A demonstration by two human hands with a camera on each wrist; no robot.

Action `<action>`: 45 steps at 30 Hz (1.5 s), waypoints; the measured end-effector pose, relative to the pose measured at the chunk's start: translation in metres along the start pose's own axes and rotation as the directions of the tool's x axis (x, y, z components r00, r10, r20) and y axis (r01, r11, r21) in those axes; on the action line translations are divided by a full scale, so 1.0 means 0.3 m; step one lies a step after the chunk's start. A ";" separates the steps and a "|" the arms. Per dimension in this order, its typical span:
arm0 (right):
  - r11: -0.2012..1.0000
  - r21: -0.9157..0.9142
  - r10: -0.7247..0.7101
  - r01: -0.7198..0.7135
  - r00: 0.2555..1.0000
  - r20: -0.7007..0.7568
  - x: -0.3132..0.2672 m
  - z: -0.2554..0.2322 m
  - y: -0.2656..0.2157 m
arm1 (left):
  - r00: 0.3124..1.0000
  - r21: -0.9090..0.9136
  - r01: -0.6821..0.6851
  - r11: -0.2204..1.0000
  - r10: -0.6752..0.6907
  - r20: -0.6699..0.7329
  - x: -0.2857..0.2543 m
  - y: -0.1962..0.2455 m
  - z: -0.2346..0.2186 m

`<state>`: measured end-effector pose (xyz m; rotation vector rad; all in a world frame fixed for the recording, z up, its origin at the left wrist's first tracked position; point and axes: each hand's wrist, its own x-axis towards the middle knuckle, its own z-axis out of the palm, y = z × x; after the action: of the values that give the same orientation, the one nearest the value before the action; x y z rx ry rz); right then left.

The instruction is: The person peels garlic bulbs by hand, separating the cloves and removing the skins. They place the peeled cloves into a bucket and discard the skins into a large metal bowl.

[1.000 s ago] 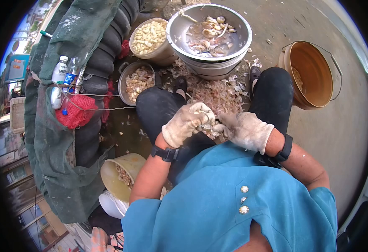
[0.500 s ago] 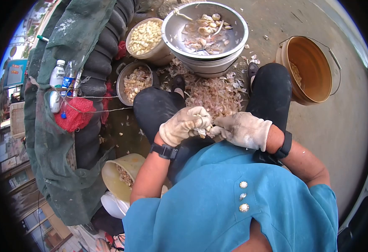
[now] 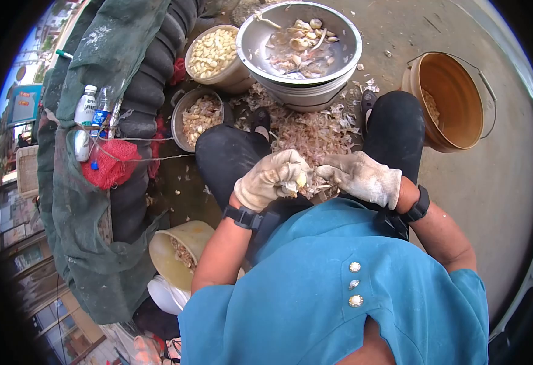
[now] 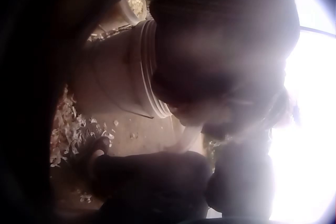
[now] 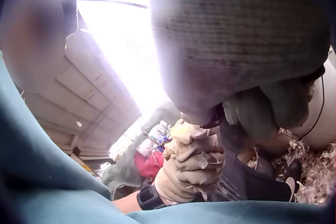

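Both hands wear off-white knit gloves and meet above the lap. My left hand (image 3: 271,180) grips garlic in its curled fingers; a pale yellow clove (image 3: 302,179) shows at its thumb side. In the right wrist view that garlic (image 5: 184,132) sits on top of the gloved fist, with skin flakes stuck to the glove. Just beside it, my right hand (image 3: 364,177) has its fingers curled and its thumb drawn to them. A small pale piece like garlic skin (image 5: 229,112) shows at those fingertips, mostly hidden. Glare and blur cover the left wrist view's hand.
Ahead stands a metal basin (image 3: 351,58) of garlic and skins on a bucket. Peeled cloves (image 3: 213,53) fill a tub to its left, beside a smaller pot (image 3: 177,121). A brown bucket (image 3: 461,97) stands right; a yellowish bucket (image 3: 199,234) lies tilted left. Skins (image 3: 309,128) litter the ground.
The right hand's fingers have drawn slightly up and away from the garlic. The left hand has turned a little, so the pale clove now shows more.
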<state>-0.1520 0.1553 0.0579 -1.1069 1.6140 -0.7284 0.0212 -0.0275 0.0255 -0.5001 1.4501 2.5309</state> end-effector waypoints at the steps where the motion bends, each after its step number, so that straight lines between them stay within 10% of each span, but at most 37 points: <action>1: 0.998 -0.058 -0.038 0.036 0.999 -0.029 -0.001 0.012 0.016 | 1.000 0.000 0.001 1.000 -0.001 -0.002 0.000 -0.004 0.000; 7: 0.913 -0.311 -0.311 0.265 0.944 -0.108 -0.008 0.046 0.029 | 1.000 -0.130 0.015 0.991 -0.015 0.006 0.003 -0.014 0.006; 9: 0.977 -0.192 -0.105 0.090 0.992 -0.067 -0.019 0.024 -0.028 | 0.997 0.087 -0.043 0.995 0.048 -0.058 0.004 -0.015 0.011; 12: 0.992 0.097 0.090 -0.083 0.994 -0.063 -0.012 0.016 -0.093 | 0.997 -0.097 0.028 0.995 -0.035 -0.068 0.007 -0.013 0.028; 22: 0.947 0.319 0.059 0.028 0.964 -0.258 -0.004 0.070 -0.037 | 0.966 0.053 -0.162 0.985 0.169 -0.196 0.033 -0.055 0.092; 24: 0.962 0.134 -0.167 0.237 0.903 -0.396 0.010 0.088 0.002 | 0.967 0.042 -0.174 0.984 0.178 -0.184 0.030 -0.056 0.098; 31: 0.998 -0.060 -0.051 0.029 0.913 -0.404 0.000 0.066 -0.027 | 0.979 0.010 -0.130 0.991 0.130 -0.157 0.012 -0.006 0.134; 34: 0.947 0.279 -0.021 0.158 0.899 -0.438 0.009 0.083 -0.018 | 0.966 -0.103 -0.201 0.974 0.180 -0.185 0.026 -0.031 0.145; 37: 0.975 0.209 0.037 0.074 0.876 -0.482 0.016 0.098 -0.028 | 0.966 -0.182 -0.199 0.963 0.162 -0.201 0.033 -0.056 0.131; 45: 0.907 -0.305 -0.416 0.290 0.725 -0.548 -0.011 0.114 -0.038 | 0.954 -0.071 -0.218 0.973 0.197 -0.227 0.030 -0.048 0.140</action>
<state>-0.1158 0.1558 0.0585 -1.4525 2.0673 -1.3038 0.0091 0.0159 0.0302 -0.6961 1.5330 2.7963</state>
